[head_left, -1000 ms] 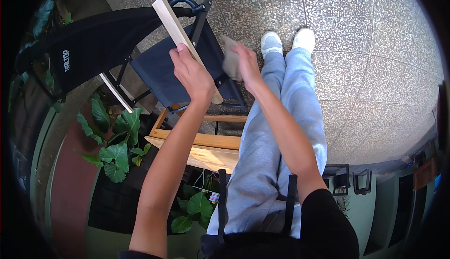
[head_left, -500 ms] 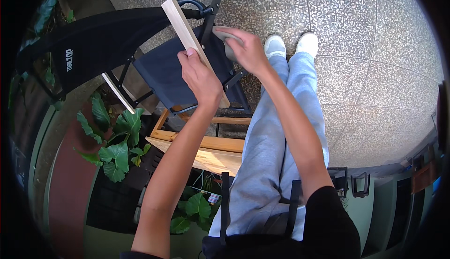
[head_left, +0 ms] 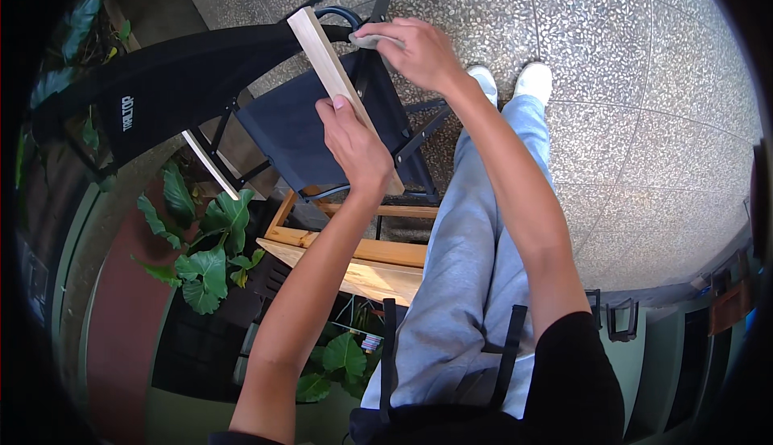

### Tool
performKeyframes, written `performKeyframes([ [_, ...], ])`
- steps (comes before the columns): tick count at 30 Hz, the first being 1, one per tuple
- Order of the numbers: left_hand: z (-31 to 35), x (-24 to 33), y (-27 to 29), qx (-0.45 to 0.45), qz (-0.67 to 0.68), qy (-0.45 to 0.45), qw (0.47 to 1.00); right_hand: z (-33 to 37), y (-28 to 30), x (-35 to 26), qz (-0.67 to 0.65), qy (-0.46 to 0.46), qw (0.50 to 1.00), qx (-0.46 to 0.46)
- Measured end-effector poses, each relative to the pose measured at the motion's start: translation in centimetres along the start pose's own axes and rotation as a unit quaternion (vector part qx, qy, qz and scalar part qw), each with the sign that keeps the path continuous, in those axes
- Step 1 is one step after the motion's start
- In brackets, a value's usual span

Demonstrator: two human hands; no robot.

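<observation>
A black folding chair (head_left: 286, 131) with a fabric seat and back stands on its side of my legs, to the left. Its pale wooden armrest (head_left: 324, 54) slants across the seat. My left hand (head_left: 357, 151) is closed around the armrest's middle, thumb on top. A thin grey cloth (head_left: 375, 41) is pinched in my right hand (head_left: 423, 54). That cloth touches or almost touches the chair's black frame beside the armrest's far end; the exact contact is hidden by my fingers.
A second pale armrest (head_left: 211, 165) shows on the chair's far left. Below the chair is a wooden bench (head_left: 378, 252). Leafy plants (head_left: 201, 272) grow at the left. Speckled tile floor (head_left: 596, 147) spreads right, past my white shoes (head_left: 533, 82).
My right hand and the cloth have moved up and slightly left, from beside the armrest's middle toward its far end. My left hand still grips the armrest. The whole view has shifted slightly.
</observation>
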State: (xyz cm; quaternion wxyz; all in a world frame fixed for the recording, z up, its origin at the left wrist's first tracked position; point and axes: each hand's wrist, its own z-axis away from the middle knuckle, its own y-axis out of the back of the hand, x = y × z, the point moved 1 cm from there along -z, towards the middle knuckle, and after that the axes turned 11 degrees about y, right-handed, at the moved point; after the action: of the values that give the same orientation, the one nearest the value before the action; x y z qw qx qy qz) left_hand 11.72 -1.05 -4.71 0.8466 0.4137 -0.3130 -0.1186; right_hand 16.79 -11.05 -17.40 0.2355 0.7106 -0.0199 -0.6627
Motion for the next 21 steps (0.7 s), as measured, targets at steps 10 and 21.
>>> performKeyframes([
  [10, -0.3, -0.9, 0.7, -0.013, -0.025, 0.006, 1.000, 1.6, 2.8, -4.8, -0.229, -0.010, 0.971, -0.065],
  [21, -0.2, -0.8, 0.4, -0.001, -0.028, 0.016, 0.999, -0.1, 0.8, -2.0, -0.168, -0.061, 0.982, -0.057],
])
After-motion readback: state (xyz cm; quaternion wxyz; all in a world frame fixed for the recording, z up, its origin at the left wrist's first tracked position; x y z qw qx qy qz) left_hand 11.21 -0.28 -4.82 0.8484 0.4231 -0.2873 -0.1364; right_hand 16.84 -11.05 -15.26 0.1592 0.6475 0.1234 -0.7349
